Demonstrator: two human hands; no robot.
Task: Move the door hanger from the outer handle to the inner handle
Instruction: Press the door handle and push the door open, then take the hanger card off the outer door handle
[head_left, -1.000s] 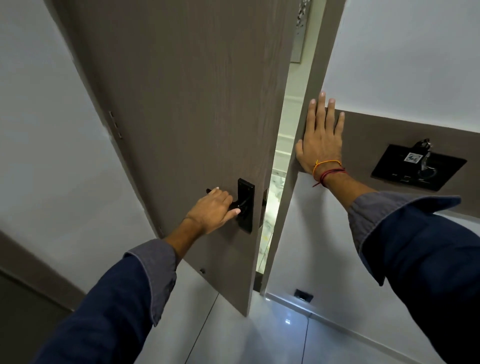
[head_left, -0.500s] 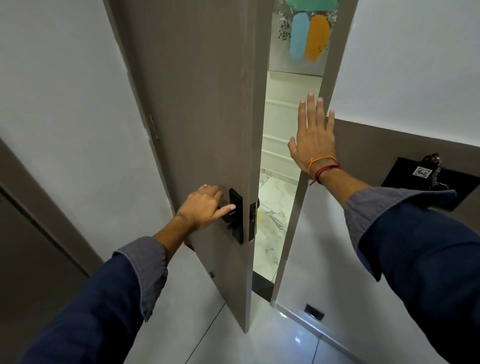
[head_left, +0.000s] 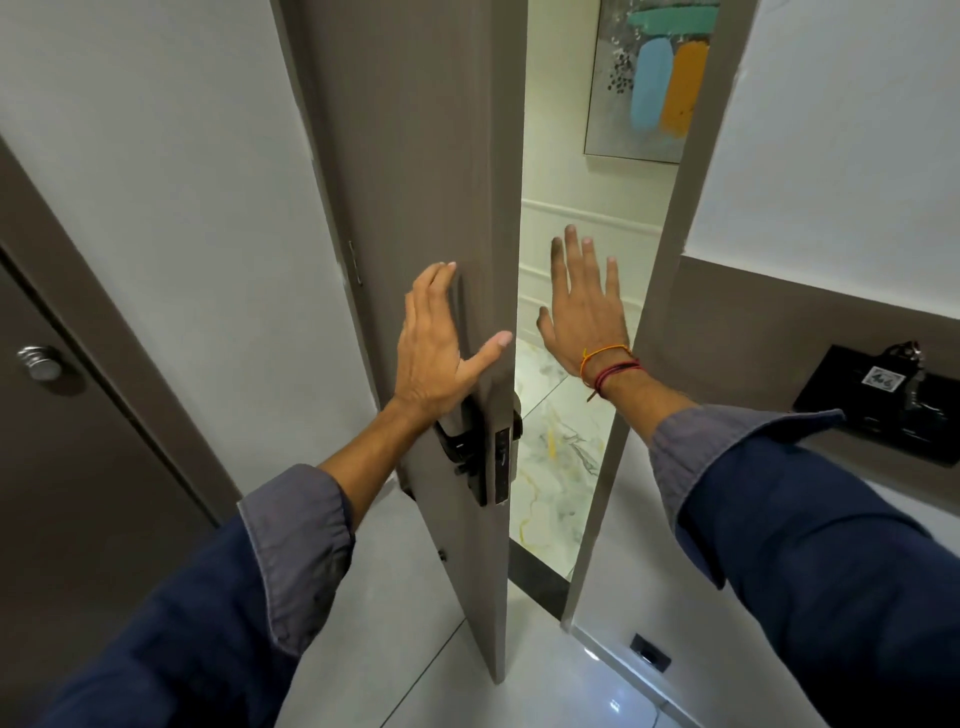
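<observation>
The grey-brown door (head_left: 415, 156) stands ajar, its edge facing me. My left hand (head_left: 434, 348) lies flat on the door's inner face near the edge, fingers spread, thumb on the edge, just above the black inner handle and lock plate (head_left: 465, 447). A bit of the outer handle (head_left: 517, 421) shows past the door's edge. My right hand (head_left: 584, 301) is open in the gap between door and frame, fingers up, holding nothing. No door hanger is visible; the door's outer face is hidden.
The door frame (head_left: 670, 291) stands to the right of the gap. A black wall panel with a key card (head_left: 883, 400) is at the right. A second dark door with a round knob (head_left: 44, 364) is at the left. A marble corridor floor (head_left: 558, 457) and a painting (head_left: 654, 83) show beyond.
The door has swung further open. My left hand let go of the inner handle and moved up onto the door near its edge. My right hand left the frame and moved into the gap.
</observation>
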